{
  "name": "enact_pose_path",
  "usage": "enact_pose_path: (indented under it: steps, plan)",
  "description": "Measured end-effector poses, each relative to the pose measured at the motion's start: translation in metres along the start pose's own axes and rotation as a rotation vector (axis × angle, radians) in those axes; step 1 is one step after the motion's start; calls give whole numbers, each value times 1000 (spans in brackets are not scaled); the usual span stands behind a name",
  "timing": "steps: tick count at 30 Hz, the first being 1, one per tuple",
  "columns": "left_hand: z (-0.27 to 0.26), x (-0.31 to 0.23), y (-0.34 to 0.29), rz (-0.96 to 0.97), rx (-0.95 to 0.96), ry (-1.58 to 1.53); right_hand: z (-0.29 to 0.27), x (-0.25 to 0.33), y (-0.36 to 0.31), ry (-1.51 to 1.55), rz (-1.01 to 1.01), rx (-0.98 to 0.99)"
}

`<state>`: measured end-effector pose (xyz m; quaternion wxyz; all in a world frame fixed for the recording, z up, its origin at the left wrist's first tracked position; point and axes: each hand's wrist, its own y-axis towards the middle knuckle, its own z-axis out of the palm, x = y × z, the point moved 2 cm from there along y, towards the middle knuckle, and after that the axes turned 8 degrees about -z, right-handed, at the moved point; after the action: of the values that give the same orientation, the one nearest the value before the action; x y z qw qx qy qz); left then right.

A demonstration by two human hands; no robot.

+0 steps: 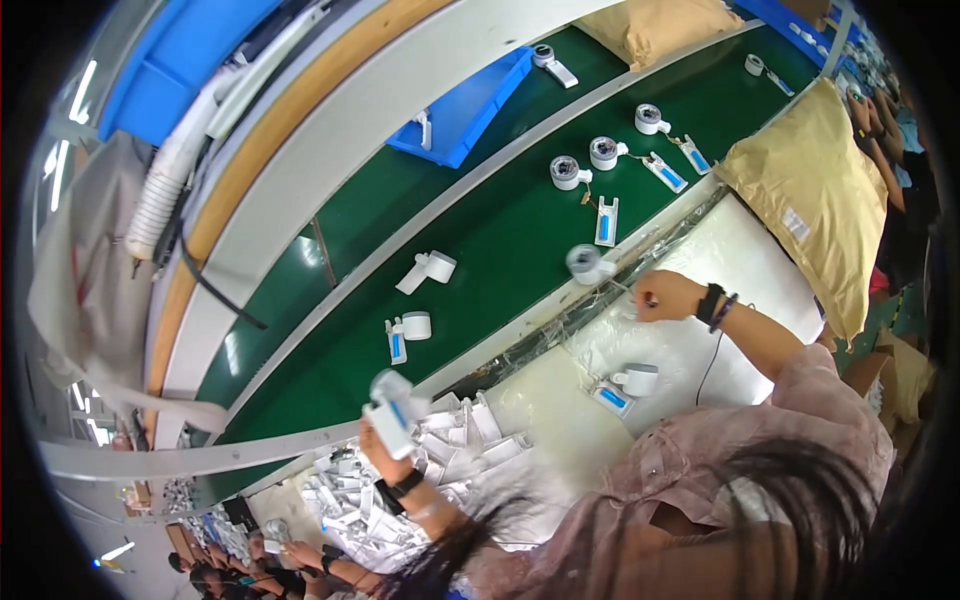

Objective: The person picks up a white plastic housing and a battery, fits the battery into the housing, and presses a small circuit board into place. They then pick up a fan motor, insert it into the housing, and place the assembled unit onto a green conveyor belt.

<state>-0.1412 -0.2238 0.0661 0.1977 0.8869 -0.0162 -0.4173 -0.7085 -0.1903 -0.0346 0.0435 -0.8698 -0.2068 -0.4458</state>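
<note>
My left hand [382,452], with a black band on its wrist, grips a white handheld device [393,420] with a round head and a blue strip, blurred by motion. It is held over a heap of loose white plastic parts [400,490]. At the belt's near edge, my right hand [668,296] is closed, palm side partly hidden. A blurred white round-headed device [586,264] hangs beside its fingers, joined toward them by a thin pale piece. Nearer to me, another white device [634,380] with a blue cell lies on the pale work surface [720,260].
Several white round-headed devices [604,153] with open handles lie on the green conveyor belt [490,270]. A blue tray [470,110] stands across the belt's divider. A brown paper bag [810,200] is at the right; another paper package [660,30] lies at the far side. Other people work nearby.
</note>
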Motion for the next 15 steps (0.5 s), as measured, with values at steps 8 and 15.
enact_pose_path:
  steps: [8,15]
  plan:
    - [145,-163,-104,-322,464,-512,11,-17,-123,-170,122,-24]
    - [265,-201,-154,-501,949,-561,-12,-15,-147,-194,221,13]
